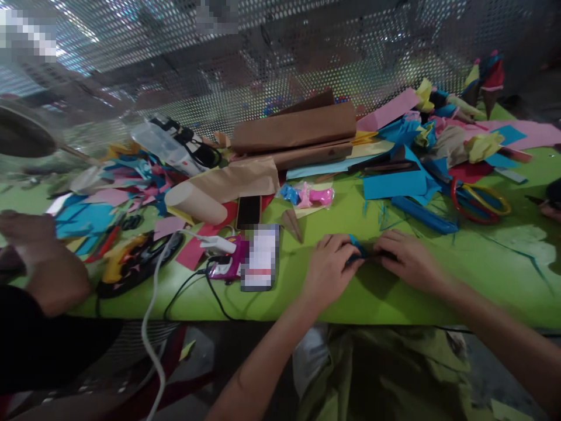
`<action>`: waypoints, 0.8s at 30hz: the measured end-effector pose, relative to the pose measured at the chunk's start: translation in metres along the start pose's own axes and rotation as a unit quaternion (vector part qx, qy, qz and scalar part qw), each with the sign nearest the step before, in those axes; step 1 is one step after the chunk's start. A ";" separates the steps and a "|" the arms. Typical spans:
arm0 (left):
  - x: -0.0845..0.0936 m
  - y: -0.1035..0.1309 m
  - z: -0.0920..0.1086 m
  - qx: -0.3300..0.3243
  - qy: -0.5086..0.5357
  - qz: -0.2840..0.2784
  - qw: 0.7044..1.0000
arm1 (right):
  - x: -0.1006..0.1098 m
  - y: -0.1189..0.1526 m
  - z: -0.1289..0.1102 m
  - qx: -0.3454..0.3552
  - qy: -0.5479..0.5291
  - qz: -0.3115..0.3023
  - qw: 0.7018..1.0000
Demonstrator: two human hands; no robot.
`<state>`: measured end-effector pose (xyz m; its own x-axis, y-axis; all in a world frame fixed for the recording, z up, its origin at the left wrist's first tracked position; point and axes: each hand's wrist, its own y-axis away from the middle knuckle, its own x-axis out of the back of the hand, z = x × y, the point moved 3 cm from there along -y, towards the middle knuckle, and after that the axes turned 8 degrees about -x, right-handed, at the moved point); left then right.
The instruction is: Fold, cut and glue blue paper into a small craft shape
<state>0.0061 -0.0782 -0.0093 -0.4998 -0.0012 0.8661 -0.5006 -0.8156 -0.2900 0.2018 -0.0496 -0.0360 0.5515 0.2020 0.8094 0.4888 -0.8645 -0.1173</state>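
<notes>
Near the front edge of the green table (307,304), my left hand (331,266) is closed on a small blue piece (357,245), which looks like paper. My right hand (405,260) is closed just to its right, on the end of a dark brown strip (372,258) that reaches toward the left fingers. The palms hide most of both pieces. A small brown paper cone (291,225) lies to the left of my left hand. Beyond my hands is a plastic packet (307,196) with pink and blue shapes.
Phones (249,211) and a purple power strip (228,260) with cables lie left. Behind are brown paper rolls (293,128), coloured paper and a blue cutter (424,215). Red-handled scissors (468,202) lie right. Another person's hand (46,263) is far left, near a tape gun (125,257).
</notes>
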 end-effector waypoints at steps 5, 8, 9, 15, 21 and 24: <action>0.002 0.014 0.008 -0.071 -0.119 0.039 0.990 | -0.001 -0.001 0.001 -0.008 -0.024 -0.002 1.000; -0.003 0.015 0.010 -0.097 -0.142 0.024 0.985 | -0.002 -0.001 0.002 -0.009 -0.034 -0.004 0.999; -0.005 0.014 0.010 -0.094 -0.133 0.005 0.987 | -0.002 -0.001 0.002 -0.008 -0.035 -0.005 0.999; -0.015 0.003 0.003 -0.057 -0.067 -0.057 0.994 | 0.000 -0.001 -0.001 -0.008 -0.015 -0.003 1.000; -0.015 -0.003 0.004 -0.042 -0.046 -0.083 0.995 | 0.003 0.005 0.001 -0.020 -0.015 0.040 0.999; -0.014 -0.004 0.005 -0.033 -0.031 -0.087 0.995 | 0.001 0.011 0.003 0.025 0.035 0.060 0.997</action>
<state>0.0186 -0.0773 -0.0183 -0.3577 0.0992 0.9286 -0.6227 -0.7664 -0.1580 0.2101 -0.0573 -0.0382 0.5598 0.0648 0.8261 0.4570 -0.8558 -0.2425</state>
